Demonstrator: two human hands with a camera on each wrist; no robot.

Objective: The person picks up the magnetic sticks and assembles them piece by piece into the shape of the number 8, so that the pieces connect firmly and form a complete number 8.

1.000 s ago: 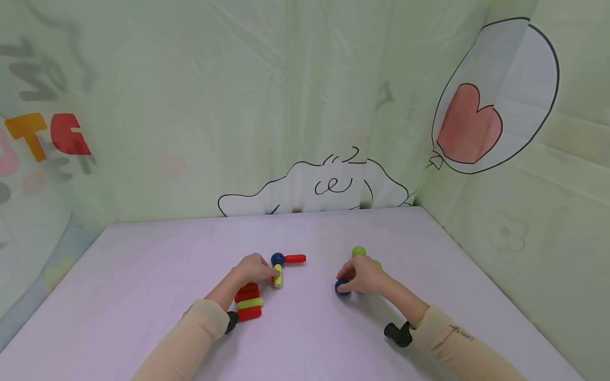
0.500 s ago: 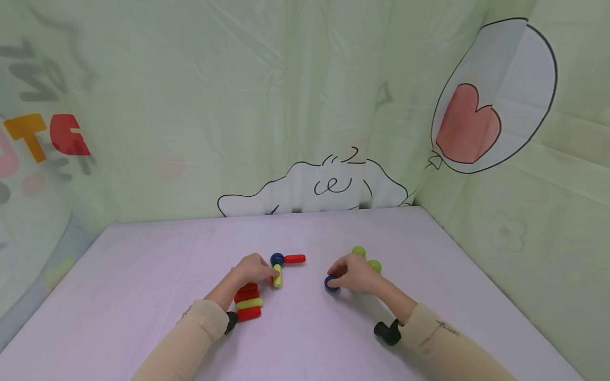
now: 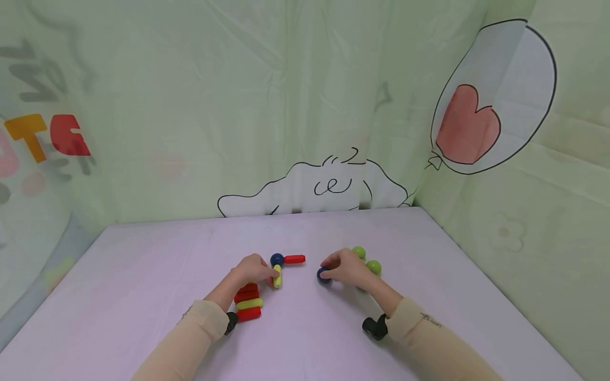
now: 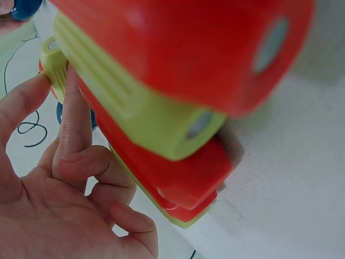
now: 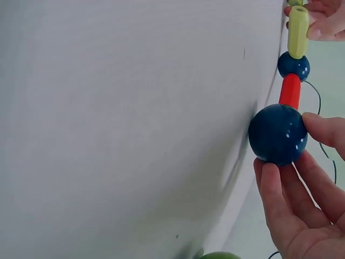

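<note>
My left hand [image 3: 253,269] pinches a yellow-green stick [image 3: 278,277] between thumb and fingers. The far end of that stick meets a blue ball [image 3: 277,259], from which a red stick [image 3: 295,259] points right. To the right, my right hand [image 3: 349,269] holds a second blue ball [image 3: 323,275] by its fingertips, apart from the red stick's free end in the head view. In the right wrist view this ball [image 5: 277,135] sits between thumb and fingers. The left wrist view shows the pinched stick [image 4: 54,70] at the fingertips.
Several red and yellow-green sticks [image 3: 250,304] lie side by side next to my left wrist. Two green balls [image 3: 374,266] rest beyond my right hand, one partly behind it. A curtain [image 3: 190,132] stands along the table's far edge.
My right hand has moved left and slightly away from me with its blue ball, closer to the red stick. The green balls are more exposed. My left hand has stayed in place.
</note>
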